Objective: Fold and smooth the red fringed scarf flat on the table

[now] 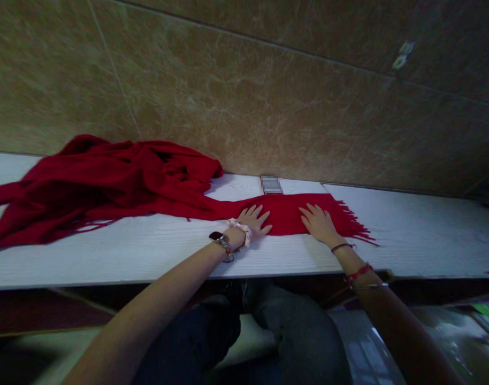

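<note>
A red scarf (285,215) with a fringed end lies along the white wood-grain bench top. Its right part is spread flat, while the left part forms a loose, rumpled heap. My left hand (254,220) rests on the flat part with the fingers spread. Farther right, near the fringe, my right hand (319,222) also lies flat on the cloth, fingers apart. Neither hand grips the fabric. A watch and a scrunchie circle my left wrist; bracelets circle my right one.
The white bench top (148,256) runs across the view against a brown marbled wall (228,91). A small flat object (272,185), blurred out, lies behind the scarf. A wall socket (403,55) is at upper right. My legs (300,331) are below the front edge.
</note>
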Demonstrator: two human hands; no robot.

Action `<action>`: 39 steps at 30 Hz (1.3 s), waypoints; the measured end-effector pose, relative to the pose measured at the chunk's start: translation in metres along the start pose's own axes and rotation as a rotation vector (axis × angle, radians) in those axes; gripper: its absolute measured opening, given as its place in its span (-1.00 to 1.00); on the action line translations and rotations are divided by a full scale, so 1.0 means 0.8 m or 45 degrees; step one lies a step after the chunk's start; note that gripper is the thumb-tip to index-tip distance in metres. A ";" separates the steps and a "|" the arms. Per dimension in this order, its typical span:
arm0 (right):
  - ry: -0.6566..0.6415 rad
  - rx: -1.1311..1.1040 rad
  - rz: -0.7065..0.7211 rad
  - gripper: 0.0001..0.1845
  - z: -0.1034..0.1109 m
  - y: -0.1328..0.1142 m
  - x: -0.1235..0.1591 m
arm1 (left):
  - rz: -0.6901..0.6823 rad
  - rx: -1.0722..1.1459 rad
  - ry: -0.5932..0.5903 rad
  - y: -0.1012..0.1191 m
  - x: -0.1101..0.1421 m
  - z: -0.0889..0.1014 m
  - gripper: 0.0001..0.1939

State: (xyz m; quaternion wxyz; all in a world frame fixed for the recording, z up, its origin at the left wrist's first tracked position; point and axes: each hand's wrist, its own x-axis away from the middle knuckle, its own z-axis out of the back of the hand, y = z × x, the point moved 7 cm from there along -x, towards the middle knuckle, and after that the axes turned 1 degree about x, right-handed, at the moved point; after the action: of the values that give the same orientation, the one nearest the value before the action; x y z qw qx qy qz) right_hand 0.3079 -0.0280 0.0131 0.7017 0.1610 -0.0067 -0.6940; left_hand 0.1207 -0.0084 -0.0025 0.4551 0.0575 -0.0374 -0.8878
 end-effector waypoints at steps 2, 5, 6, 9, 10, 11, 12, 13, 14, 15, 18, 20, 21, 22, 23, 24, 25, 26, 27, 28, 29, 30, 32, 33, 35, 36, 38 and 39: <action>0.011 0.005 0.005 -0.54 0.001 -0.001 0.001 | -0.003 -0.010 -0.004 0.000 0.001 0.001 -0.45; 0.016 0.003 0.007 -0.55 0.002 -0.001 0.001 | -0.003 -0.008 -0.029 0.001 0.002 0.001 -0.44; 0.018 0.001 0.005 -0.55 0.002 -0.001 0.001 | -0.003 -0.005 -0.039 0.001 0.002 0.001 -0.44; 0.027 0.000 0.000 -0.54 0.001 0.000 0.001 | -0.004 -0.002 -0.044 0.001 0.003 0.002 -0.44; 0.031 0.003 -0.001 -0.54 0.001 0.000 0.001 | -0.002 -0.003 -0.037 0.001 0.003 0.002 -0.44; 0.034 0.006 -0.003 -0.54 0.001 0.000 0.001 | 0.000 -0.005 -0.030 0.001 0.003 0.002 -0.44; 0.034 0.008 -0.003 -0.54 0.001 -0.001 0.000 | 0.002 -0.006 -0.025 0.001 0.003 0.002 -0.45; 0.034 0.011 -0.003 -0.54 0.000 -0.001 0.000 | 0.004 -0.007 -0.023 0.001 0.003 0.002 -0.45; 0.031 0.013 -0.003 -0.55 0.000 -0.001 -0.001 | 0.005 -0.007 -0.024 0.001 0.003 0.002 -0.45; 0.024 0.016 -0.003 -0.55 0.000 -0.002 -0.001 | 0.006 -0.006 -0.027 0.001 0.003 0.001 -0.45; 0.004 0.027 -0.004 -0.54 -0.002 -0.003 -0.004 | 0.006 0.000 -0.036 0.001 0.003 0.001 -0.44; 0.003 0.032 -0.005 -0.54 -0.002 -0.003 -0.005 | 0.000 0.003 -0.042 0.001 0.003 0.001 -0.44; 0.006 0.033 -0.005 -0.54 -0.002 -0.004 -0.005 | -0.004 0.004 -0.046 0.001 0.003 0.001 -0.44; 0.008 0.032 -0.007 -0.54 -0.001 -0.004 -0.005 | -0.006 0.005 -0.049 0.001 0.003 0.001 -0.44; 0.011 0.029 -0.008 -0.54 -0.001 -0.004 -0.005 | -0.006 0.004 -0.050 0.001 0.003 0.001 -0.44; 0.013 0.024 -0.009 -0.54 0.000 -0.005 -0.004 | -0.004 0.002 -0.050 0.001 0.002 0.001 -0.44; 0.016 0.018 -0.008 -0.54 0.001 -0.005 -0.004 | -0.001 0.000 -0.048 0.001 0.002 0.001 -0.44; 0.018 0.012 -0.007 -0.54 0.001 -0.005 -0.004 | 0.000 -0.003 -0.045 0.001 0.002 0.002 -0.44; 0.017 0.008 -0.008 -0.54 0.001 -0.005 -0.004 | 0.002 -0.007 -0.043 0.001 0.002 0.002 -0.44; 0.014 0.007 -0.009 -0.54 0.001 -0.005 -0.004 | 0.002 -0.010 -0.041 0.001 0.002 0.002 -0.44; 0.007 0.007 -0.010 -0.54 0.001 -0.004 -0.004 | 0.001 -0.012 -0.040 0.001 0.002 0.002 -0.44; 0.000 0.008 -0.008 -0.54 0.000 -0.004 -0.004 | 0.001 -0.013 -0.041 0.001 0.002 0.002 -0.44; -0.012 0.005 0.004 -0.54 -0.001 -0.003 -0.004 | 0.001 -0.014 -0.046 0.001 0.003 0.002 -0.44; -0.017 -0.001 0.009 -0.54 -0.002 -0.002 -0.004 | 0.000 -0.014 -0.047 0.001 0.003 0.002 -0.44; -0.019 -0.012 0.011 -0.54 -0.002 -0.001 -0.004 | -0.001 -0.019 -0.041 0.001 0.003 0.002 -0.44; -0.016 -0.014 0.007 -0.54 -0.002 -0.001 -0.003 | -0.003 -0.023 -0.032 0.001 0.003 0.002 -0.44; -0.010 -0.017 0.001 -0.53 -0.001 0.000 -0.002 | -0.007 -0.034 -0.009 0.001 0.002 0.003 -0.44; -0.010 -0.018 0.001 -0.53 -0.001 0.000 -0.002 | -0.006 -0.038 -0.005 0.001 0.002 0.003 -0.45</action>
State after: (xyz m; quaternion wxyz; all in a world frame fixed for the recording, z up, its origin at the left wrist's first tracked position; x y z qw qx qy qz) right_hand 0.3078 -0.0265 0.0127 0.7030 0.1532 -0.0044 -0.6945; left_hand 0.1197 -0.0101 0.0001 0.4536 0.0490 -0.0250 -0.8895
